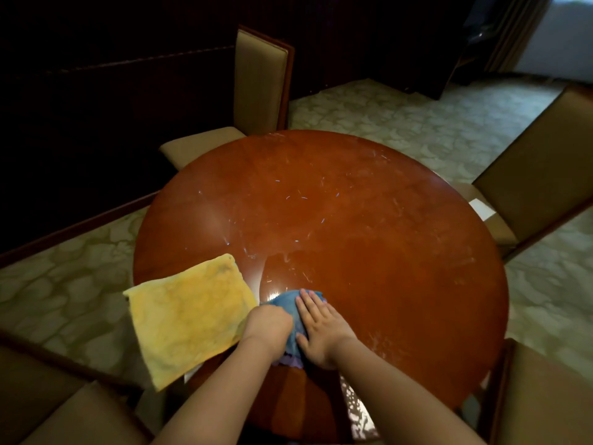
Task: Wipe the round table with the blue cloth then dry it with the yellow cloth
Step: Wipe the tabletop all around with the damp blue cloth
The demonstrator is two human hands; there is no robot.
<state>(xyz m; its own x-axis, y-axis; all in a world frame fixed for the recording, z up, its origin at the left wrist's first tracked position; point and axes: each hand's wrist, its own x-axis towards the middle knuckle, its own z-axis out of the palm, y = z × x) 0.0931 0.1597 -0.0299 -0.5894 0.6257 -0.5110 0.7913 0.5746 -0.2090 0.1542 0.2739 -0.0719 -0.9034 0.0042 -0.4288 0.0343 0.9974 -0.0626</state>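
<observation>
The round reddish-brown table (pixel 369 226) fills the middle of the view, with faint streaks and smudges on its glossy top. A bunched blue cloth (pixel 284 301) lies near the table's front edge. My left hand (pixel 268 326) is closed in a fist on the cloth's left side. My right hand (pixel 321 326) presses flat on the cloth's right side, fingers spread. The yellow cloth (pixel 189 316) lies spread flat at the table's front left, its near corner hanging over the edge, just left of my left hand.
Tan upholstered chairs surround the table: one at the back left (pixel 256 85), one at the right (pixel 539 175), one at the front right (pixel 545 399), one at the front left (pixel 64 409). Patterned pale carpet (pixel 401 117) covers the floor.
</observation>
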